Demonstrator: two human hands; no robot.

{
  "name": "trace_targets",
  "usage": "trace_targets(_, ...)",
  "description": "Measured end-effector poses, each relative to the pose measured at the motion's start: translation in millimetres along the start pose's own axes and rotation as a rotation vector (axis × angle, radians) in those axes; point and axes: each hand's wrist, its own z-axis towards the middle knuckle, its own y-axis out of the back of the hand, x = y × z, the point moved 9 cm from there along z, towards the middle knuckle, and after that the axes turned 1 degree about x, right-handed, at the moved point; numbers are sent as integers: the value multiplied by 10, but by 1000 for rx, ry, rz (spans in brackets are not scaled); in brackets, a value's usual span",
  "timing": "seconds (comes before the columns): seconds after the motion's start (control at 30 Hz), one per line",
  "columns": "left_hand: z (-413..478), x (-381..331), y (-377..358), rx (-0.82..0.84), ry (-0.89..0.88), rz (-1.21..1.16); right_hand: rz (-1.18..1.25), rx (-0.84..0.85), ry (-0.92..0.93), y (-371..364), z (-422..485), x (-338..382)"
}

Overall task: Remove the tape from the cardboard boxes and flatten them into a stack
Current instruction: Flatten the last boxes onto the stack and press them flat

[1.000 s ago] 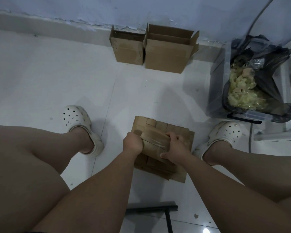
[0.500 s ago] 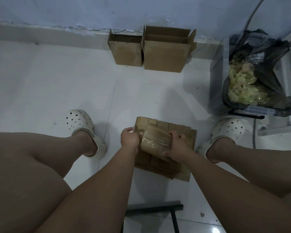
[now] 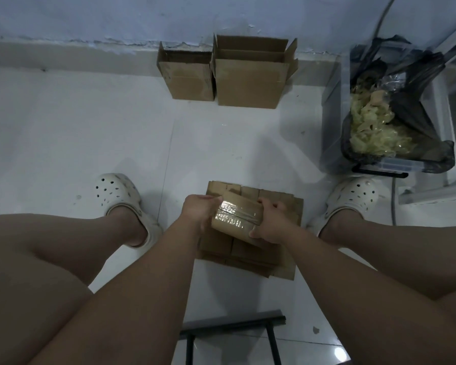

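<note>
A small taped cardboard box (image 3: 236, 219) is held between both hands above a stack of flattened cardboard (image 3: 250, 248) on the floor. Shiny clear tape runs across the box's top face. My left hand (image 3: 199, 212) grips the box's left end with fingers curled at its top edge. My right hand (image 3: 270, 223) grips the right end, thumb under the near corner. Two open cardboard boxes, a smaller one (image 3: 186, 71) and a larger one (image 3: 252, 75), stand against the far wall.
A clear bin lined with a black bag (image 3: 395, 122) holds crumpled tape at the right. My feet in white clogs, left (image 3: 121, 196) and right (image 3: 353, 198), flank the stack. A dark stool frame (image 3: 234, 326) is below. A cable (image 3: 394, 204) runs beside the bin.
The box has been lifted slightly and turned in my hands, so its taped face now shows more. Both hands kept their grip on its ends.
</note>
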Motion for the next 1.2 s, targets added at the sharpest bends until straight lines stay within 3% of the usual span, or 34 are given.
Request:
trace_targets(0.1, 20, 47, 32, 1, 113, -94, -282, -179, 64, 139, -99, 117)
trace_targets(0.2, 23, 158, -38, 90, 251, -228, -488, -365, 374, 125, -317, 466)
trace_targets(0.3, 21, 188, -78, 77, 220, -333, -576, -275, 533, -206, -421, 642)
trace_targets(0.53, -49, 72, -7, -101, -61, -227, -606, -213, 481, -280, -333, 580)
trace_targets(0.9, -326, -114, 120, -392, -238, 48, -514, -204, 429, -148, -226, 665)
trace_targets(1.2, -673, -315, -199, -374, -427, 358, -269, -267, 400, -14, -123, 621)
